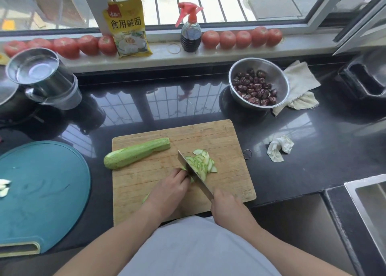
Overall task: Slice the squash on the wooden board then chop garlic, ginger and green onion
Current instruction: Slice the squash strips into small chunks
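The squash-slicing step is in hand, and by the look of things it is only partly done. A half squash (176, 189) is being held down on the wooden board (225, 137) by the left hand (167, 189), whose grip is curled over it, while the cleaver (193, 174) is clasped at its handle by the right hand (226, 207), the grip being closed round it. The blade is set against the knuckles of the left hand, with a fan of thin slices (203, 164) lying just beyond it on the board. The other half squash (135, 155) rests uncut at the board's far left edge, well apart from the blade.

The next move is judged to call for the left hand's fingers being drawn back a little along the squash so that another thin slice can be taken, the fingertips being kept tucked clear of the edge (the blade stands very near them). The second half is yet to be sliced, and the chopping of garlic, ginger and green onion has not been reached.

Much of the held squash is hidden under the left hand, so how much remains cannot be told. The cleaver's handle is covered by the right hand. Some pale pieces (4, 188) on the teal board (46, 183) are cut off by the frame's left edge and may be garlic, though this cannot be settled. No ginger or green onion can be made out on the worktop (302, 171).
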Motion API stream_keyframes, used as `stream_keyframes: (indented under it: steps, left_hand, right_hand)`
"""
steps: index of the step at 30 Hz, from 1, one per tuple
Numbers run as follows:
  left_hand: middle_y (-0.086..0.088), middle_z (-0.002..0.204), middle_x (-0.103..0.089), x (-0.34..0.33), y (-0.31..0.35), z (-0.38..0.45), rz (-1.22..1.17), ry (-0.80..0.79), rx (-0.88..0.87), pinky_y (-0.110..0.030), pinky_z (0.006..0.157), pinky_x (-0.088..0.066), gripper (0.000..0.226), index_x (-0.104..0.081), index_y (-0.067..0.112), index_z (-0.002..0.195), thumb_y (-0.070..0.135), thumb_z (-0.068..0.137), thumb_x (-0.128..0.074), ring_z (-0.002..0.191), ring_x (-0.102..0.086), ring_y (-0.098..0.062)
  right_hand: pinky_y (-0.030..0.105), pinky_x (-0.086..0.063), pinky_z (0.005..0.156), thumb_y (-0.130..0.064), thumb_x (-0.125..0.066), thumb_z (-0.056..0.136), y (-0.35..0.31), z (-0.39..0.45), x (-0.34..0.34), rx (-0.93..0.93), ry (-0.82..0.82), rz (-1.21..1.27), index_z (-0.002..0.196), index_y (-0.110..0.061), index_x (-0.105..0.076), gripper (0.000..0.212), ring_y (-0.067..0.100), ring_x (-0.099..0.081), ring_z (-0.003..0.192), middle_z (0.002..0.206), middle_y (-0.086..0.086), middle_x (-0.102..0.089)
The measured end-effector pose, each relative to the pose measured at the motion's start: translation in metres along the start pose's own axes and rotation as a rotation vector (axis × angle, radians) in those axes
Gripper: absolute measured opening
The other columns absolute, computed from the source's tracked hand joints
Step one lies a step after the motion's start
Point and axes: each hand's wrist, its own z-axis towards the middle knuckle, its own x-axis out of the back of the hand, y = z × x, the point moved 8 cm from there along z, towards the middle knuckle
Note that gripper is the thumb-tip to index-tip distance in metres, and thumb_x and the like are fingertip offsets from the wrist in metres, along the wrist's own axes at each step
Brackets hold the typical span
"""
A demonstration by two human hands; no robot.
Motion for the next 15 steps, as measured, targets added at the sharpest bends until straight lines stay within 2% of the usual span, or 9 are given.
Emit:
stream_keyframes:
  steps: [3,6,8,10,15]
  left_hand:
    - [-0.006,0.099,-0.064,0.002,0.0,-0.001,-0.015,0.014,0.003,-0.028,0.062,-0.057,0.033,-0.071,0.01,0.099,-0.001,0.068,-0.076,0.095,-0.063,-0.025]
    - [-0.006,0.096,-0.06,0.002,0.001,0.0,0.0,0.019,-0.006,-0.032,0.065,-0.055,0.027,-0.067,0.011,0.094,-0.003,0.071,-0.072,0.091,-0.06,-0.026]
    - [-0.007,0.099,-0.062,0.001,0.0,-0.002,-0.009,0.026,-0.008,-0.032,0.07,-0.056,0.029,-0.068,0.009,0.098,-0.003,0.073,-0.073,0.094,-0.06,-0.026]
    - [-0.007,0.105,-0.064,-0.002,-0.001,-0.005,-0.038,0.017,0.006,-0.03,0.07,-0.058,0.036,-0.07,0.007,0.105,-0.004,0.071,-0.075,0.1,-0.06,-0.025]
    - [-0.006,0.111,-0.065,-0.002,-0.005,-0.007,-0.058,0.0,0.05,-0.024,0.066,-0.058,0.042,-0.071,0.008,0.109,-0.001,0.069,-0.082,0.108,-0.058,-0.022]
  right_hand:
    - [0.035,-0.032,0.062,-0.005,-0.034,0.092,-0.014,0.012,-0.005,0.041,-0.009,-0.093,0.1,-0.015,-0.044,0.017,0.029,-0.06,0.083,0.097,0.006,-0.06]
    - [0.035,-0.035,0.061,-0.007,-0.034,0.096,-0.025,0.034,-0.003,0.034,0.036,-0.059,0.11,-0.013,-0.046,0.019,0.033,-0.064,0.09,0.099,0.009,-0.063]
    - [0.038,-0.041,0.062,-0.016,-0.035,0.099,-0.023,0.041,0.001,-0.001,0.064,0.059,0.102,-0.017,-0.046,0.011,0.035,-0.063,0.087,0.096,0.01,-0.063]
    - [0.042,-0.047,0.064,-0.025,-0.035,0.1,-0.015,0.037,0.003,-0.026,0.083,0.152,0.091,-0.02,-0.041,0.012,0.035,-0.06,0.082,0.088,0.008,-0.062]
    - [0.043,-0.048,0.065,-0.03,-0.039,0.098,0.0,0.023,0.006,-0.009,0.114,0.151,0.091,-0.019,-0.045,0.014,0.031,-0.057,0.076,0.077,0.001,-0.056]
